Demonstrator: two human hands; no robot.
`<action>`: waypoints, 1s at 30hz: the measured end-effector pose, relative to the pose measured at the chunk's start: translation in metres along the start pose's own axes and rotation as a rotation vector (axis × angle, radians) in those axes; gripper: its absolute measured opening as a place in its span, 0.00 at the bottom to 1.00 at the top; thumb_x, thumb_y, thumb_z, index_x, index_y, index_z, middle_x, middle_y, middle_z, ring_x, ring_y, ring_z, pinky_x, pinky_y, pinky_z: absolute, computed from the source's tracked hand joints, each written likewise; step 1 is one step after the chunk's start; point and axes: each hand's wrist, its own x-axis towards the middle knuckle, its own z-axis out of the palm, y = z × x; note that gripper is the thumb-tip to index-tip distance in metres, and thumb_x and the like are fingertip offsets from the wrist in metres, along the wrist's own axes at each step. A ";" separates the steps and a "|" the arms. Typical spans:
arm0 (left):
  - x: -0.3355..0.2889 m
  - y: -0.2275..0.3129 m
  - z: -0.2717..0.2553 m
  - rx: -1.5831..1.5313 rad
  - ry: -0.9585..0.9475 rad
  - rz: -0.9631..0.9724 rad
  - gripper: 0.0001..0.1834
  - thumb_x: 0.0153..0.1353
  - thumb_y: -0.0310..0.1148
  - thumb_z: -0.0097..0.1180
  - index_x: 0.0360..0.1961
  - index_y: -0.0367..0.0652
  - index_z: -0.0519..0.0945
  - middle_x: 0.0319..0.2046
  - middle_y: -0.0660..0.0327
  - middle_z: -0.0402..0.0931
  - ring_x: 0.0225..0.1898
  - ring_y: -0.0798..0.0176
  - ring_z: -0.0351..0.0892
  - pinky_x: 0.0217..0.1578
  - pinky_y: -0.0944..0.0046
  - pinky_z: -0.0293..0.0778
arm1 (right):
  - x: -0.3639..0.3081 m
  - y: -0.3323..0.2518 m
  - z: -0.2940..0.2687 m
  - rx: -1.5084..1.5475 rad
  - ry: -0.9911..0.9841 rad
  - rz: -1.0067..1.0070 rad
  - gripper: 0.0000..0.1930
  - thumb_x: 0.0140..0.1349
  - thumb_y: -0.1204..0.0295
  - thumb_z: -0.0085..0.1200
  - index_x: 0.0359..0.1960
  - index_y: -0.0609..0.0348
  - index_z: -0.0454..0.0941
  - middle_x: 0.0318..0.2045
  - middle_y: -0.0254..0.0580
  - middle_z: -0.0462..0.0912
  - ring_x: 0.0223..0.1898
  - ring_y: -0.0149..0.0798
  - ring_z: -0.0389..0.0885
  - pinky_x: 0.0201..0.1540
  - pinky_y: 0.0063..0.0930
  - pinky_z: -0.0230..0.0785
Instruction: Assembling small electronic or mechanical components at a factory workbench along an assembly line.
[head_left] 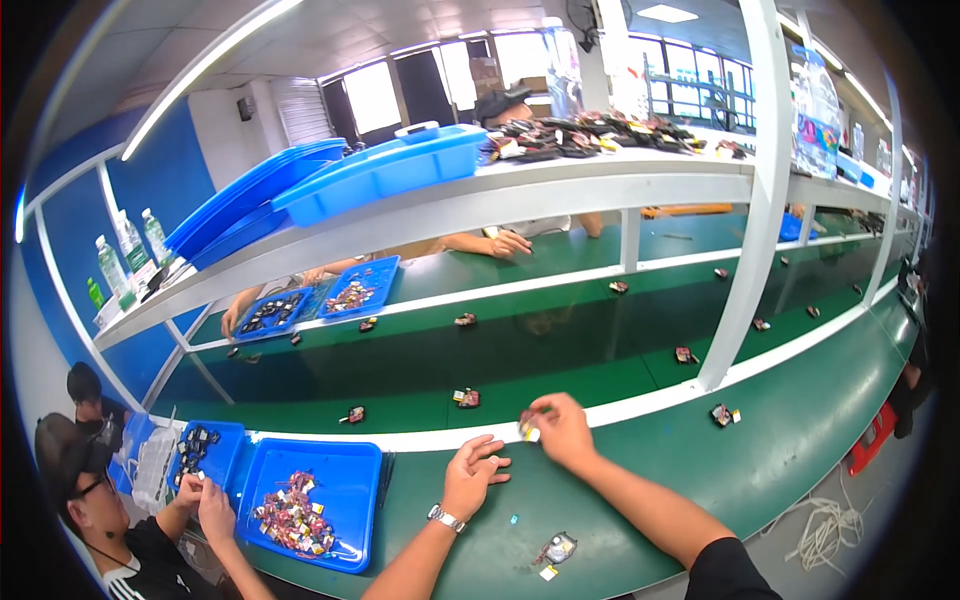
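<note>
My right hand (562,428) is closed in a pinch on a small wired part (529,424) with a white and yellow label, over the near edge of the green conveyor. To its left, my left hand (474,477) hovers above the green worktop, fingers loosely spread, with nothing clear between them. A metal-banded watch (447,517) circles that wrist. Below my hands another wired part (557,547), with a round silvery body and a label, lies on the worktop. Beside it sits a tiny teal piece (514,519).
A blue tray (376,500) of wired parts stands left of my arm. Farther left, a co-worker's hands (205,505) work near another blue tray (236,440). Scattered wired parts lie along the belt (560,370). A white post (745,250) and shelf (600,188) rise ahead. A co-worker's hand (510,243) shows opposite.
</note>
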 end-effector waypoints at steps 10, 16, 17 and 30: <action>0.010 -0.007 -0.027 0.235 0.284 0.091 0.07 0.63 0.23 0.51 0.42 0.33 0.76 0.36 0.55 0.81 0.30 0.69 0.80 0.26 0.71 0.76 | 0.058 0.001 0.016 -0.959 0.073 -0.241 0.16 0.51 0.68 0.62 0.42 0.60 0.77 0.40 0.50 0.75 0.44 0.53 0.74 0.48 0.47 0.67; 0.013 -0.010 -0.029 0.228 0.320 0.137 0.06 0.62 0.23 0.53 0.40 0.34 0.77 0.31 0.59 0.81 0.25 0.72 0.77 0.23 0.72 0.73 | 0.038 -0.011 0.108 -0.869 -0.166 -0.099 0.31 0.48 0.55 0.69 0.43 0.67 0.68 0.39 0.55 0.76 0.43 0.55 0.76 0.47 0.43 0.71; 0.014 -0.010 -0.029 0.231 0.317 0.137 0.06 0.62 0.23 0.53 0.40 0.34 0.77 0.31 0.59 0.81 0.25 0.72 0.77 0.23 0.72 0.73 | 0.039 -0.014 0.115 -0.868 -0.168 -0.104 0.31 0.48 0.55 0.69 0.43 0.67 0.68 0.39 0.55 0.76 0.43 0.55 0.76 0.47 0.43 0.71; 0.015 -0.012 -0.037 0.087 0.246 0.060 0.13 0.69 0.30 0.48 0.50 0.33 0.72 0.40 0.55 0.80 0.33 0.67 0.80 0.31 0.69 0.78 | 0.004 -0.035 0.029 -0.323 -0.442 -0.343 0.27 0.47 0.70 0.70 0.49 0.59 0.71 0.40 0.43 0.76 0.34 0.37 0.74 0.41 0.29 0.71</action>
